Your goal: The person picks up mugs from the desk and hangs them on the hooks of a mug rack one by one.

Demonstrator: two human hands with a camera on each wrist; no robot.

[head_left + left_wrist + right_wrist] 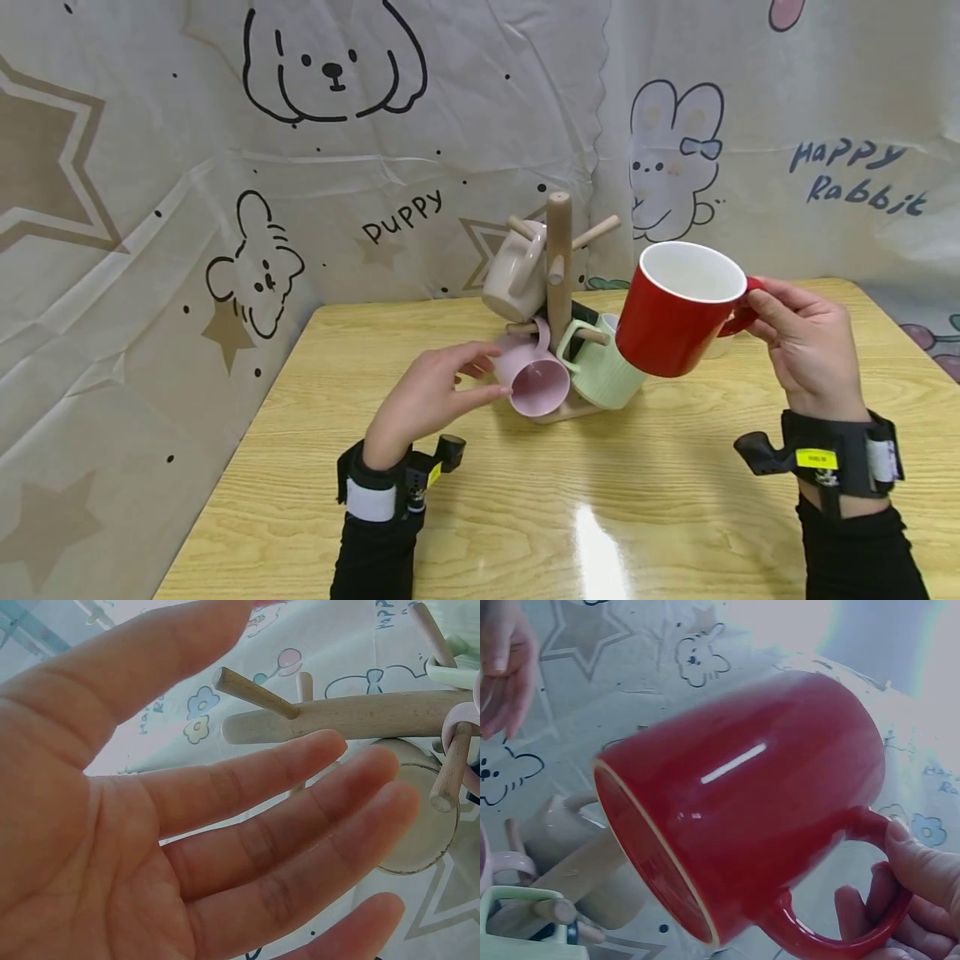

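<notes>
My right hand [813, 350] grips the handle of a red mug [667, 325] with a white inside. The mug is held up right of a wooden mug tree [558, 250], mouth upward and slightly tilted. In the right wrist view, the thumb and curled fingers are round the red handle [832, 945]. My left hand [431, 392] is at the left of the mug tree, fingers loosely spread and holding nothing. Its fingertips overlap the edge of a pink mug [528, 379] in the head view. That pink mug hangs by its handle from a lower peg, mouth toward me.
A cream mug [513, 275] hangs at the tree's upper left, and a light green mug [611, 371] at its lower right. An upper right peg [597, 231] is bare. Behind the wooden table [480, 517] hangs a printed cloth [517, 100].
</notes>
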